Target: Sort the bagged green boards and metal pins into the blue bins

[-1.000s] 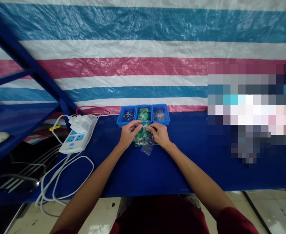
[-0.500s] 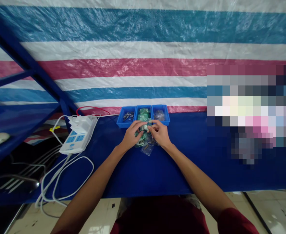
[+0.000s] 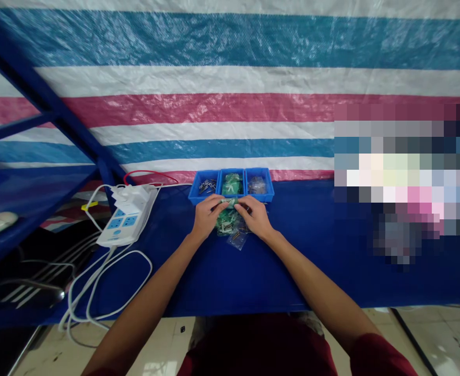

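Note:
Between both hands is a small green plastic bag [image 3: 228,201] with something pale in it. My left hand [image 3: 207,216] pinches its left end, and my right hand [image 3: 256,215] pinches the right end. Just below the hands, a pile of green bags with metal pieces [image 3: 225,226] lies on the table. A clear bag with brass-coloured pieces [image 3: 236,238] lies at the pile's near edge. Behind the hands stand three blue bins: the left bin [image 3: 193,196] has loose metal pins, the middle bin [image 3: 243,175] green bags, and the right bin [image 3: 269,194] clear bags.
A white power strip [image 3: 116,233] with plugs and looped white cables [image 3: 149,269] lies on the blue table [image 3: 237,284] to the left. A blue metal frame [image 3: 77,133] rises at the left. A striped sheet [image 3: 214,81] hangs behind. The far right is pixelated.
My fingers have moved slightly apart and flattened along the green bag, which is now stretched level between them. More of the pile below shows.

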Demonstrator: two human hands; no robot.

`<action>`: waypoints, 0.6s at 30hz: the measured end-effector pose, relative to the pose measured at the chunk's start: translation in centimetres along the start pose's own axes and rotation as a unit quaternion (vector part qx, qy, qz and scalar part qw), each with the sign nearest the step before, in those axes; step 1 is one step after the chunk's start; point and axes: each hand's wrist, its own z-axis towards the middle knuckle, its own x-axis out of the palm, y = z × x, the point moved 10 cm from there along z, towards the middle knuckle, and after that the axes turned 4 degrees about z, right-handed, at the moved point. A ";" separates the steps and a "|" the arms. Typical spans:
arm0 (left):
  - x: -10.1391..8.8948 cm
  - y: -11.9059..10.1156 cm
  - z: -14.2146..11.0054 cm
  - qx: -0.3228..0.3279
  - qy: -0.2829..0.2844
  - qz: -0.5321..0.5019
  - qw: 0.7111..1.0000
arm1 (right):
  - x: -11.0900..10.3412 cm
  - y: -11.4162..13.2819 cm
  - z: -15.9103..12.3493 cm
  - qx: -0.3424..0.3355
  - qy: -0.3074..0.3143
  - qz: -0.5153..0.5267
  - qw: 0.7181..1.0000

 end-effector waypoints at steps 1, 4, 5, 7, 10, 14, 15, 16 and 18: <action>0.2 0.2 0.0 -0.008 0.007 -0.010 1.000 | 0.1 -0.1 0.0 0.002 -0.001 -0.007 1.000; 0.5 0.8 -0.2 -0.038 0.018 -0.036 0.998 | 0.0 -0.5 0.0 0.013 -0.010 -0.011 1.000; 0.6 0.9 -0.3 -0.045 0.021 -0.043 0.998 | -0.2 -0.5 -0.1 0.015 -0.015 -0.009 1.000; 0.7 1.1 -0.4 -0.059 0.026 -0.055 0.996 | -0.4 -0.6 -0.1 0.020 -0.025 -0.001 0.999; 0.6 1.6 -0.4 -0.090 0.018 -0.093 0.991 | -0.4 -0.8 -0.2 0.035 -0.026 0.013 0.999; 1.2 2.0 -0.3 -0.112 0.029 -0.162 0.980 | -0.4 0.0 -0.2 -0.002 -0.013 0.019 1.000; 1.4 2.0 -0.2 -0.111 0.039 -0.170 0.978 | -0.4 0.4 -0.2 -0.020 -0.009 0.011 1.000; 1.7 1.9 -0.2 -0.111 0.049 -0.177 0.977 | -0.3 0.6 -0.3 -0.035 -0.005 0.000 0.999; 2.1 1.8 -0.2 -0.116 0.069 -0.190 0.973 | -0.3 0.6 -0.3 -0.047 -0.003 -0.022 0.999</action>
